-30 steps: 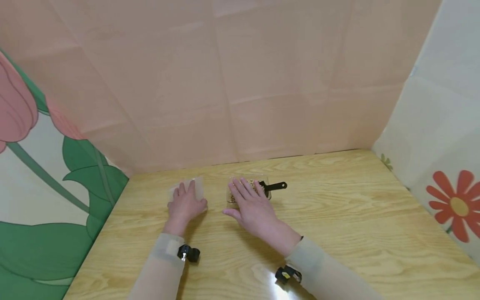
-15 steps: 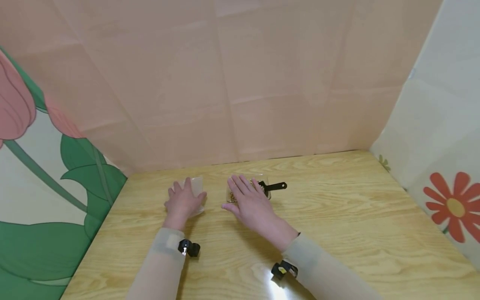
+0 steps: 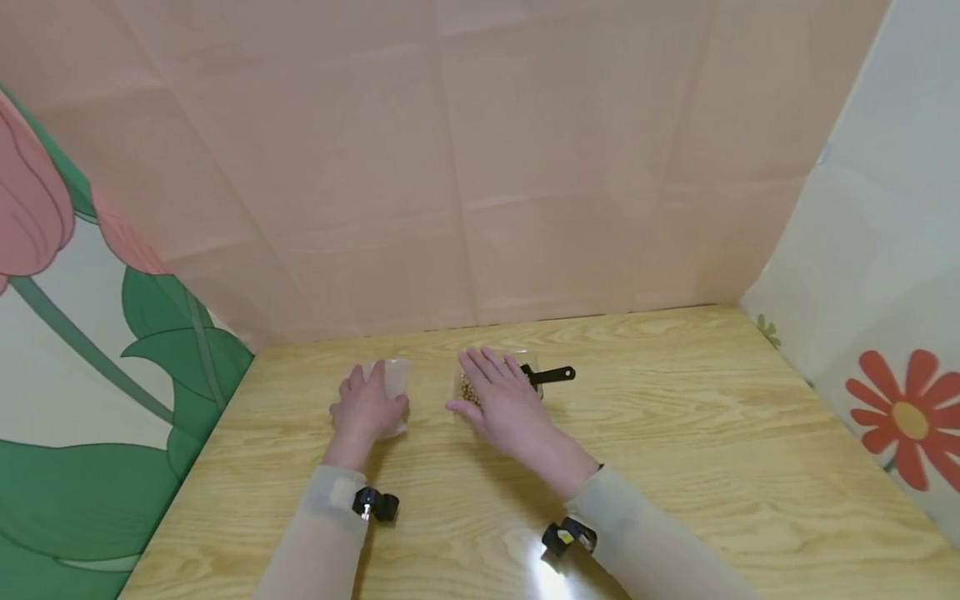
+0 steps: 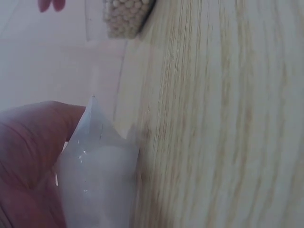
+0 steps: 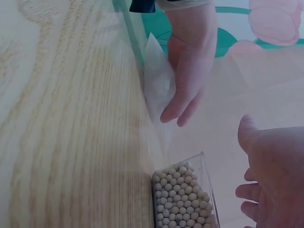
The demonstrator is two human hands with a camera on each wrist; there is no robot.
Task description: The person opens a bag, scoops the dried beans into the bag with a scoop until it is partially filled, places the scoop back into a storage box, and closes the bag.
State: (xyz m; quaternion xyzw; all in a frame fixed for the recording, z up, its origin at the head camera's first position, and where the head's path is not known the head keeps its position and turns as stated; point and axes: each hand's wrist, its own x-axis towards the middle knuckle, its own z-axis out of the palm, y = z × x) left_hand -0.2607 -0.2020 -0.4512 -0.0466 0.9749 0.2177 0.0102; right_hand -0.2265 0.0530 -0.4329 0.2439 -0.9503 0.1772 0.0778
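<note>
My left hand (image 3: 363, 404) lies over a translucent white plastic bag (image 3: 396, 379) on the table, its fingers loosely bent. In the left wrist view the thumb (image 4: 42, 123) rests along the top of the bag (image 4: 102, 166), near its pointed corner. Farther right, a clear box (image 5: 209, 180) holds many small round beige beads (image 5: 183, 194). A black scoop (image 3: 553, 375) leans in it, handle pointing right. Above the box hovers my right hand (image 3: 510, 408), palm down with fingers straight; the right wrist view shows a gap between this hand and the beads.
The wooden table (image 3: 720, 433) extends toward me and to the right. Behind it hangs a plain pinkish sheet (image 3: 480, 167). Flower-printed panels stand at the left (image 3: 75, 375) and right (image 3: 870, 275). A small black camera sits on each wrist.
My left hand's fingers spread out over the bag, then drew closer together, and the bag shifted slightly under them. The right hand stays over the box, with only slight movement.
</note>
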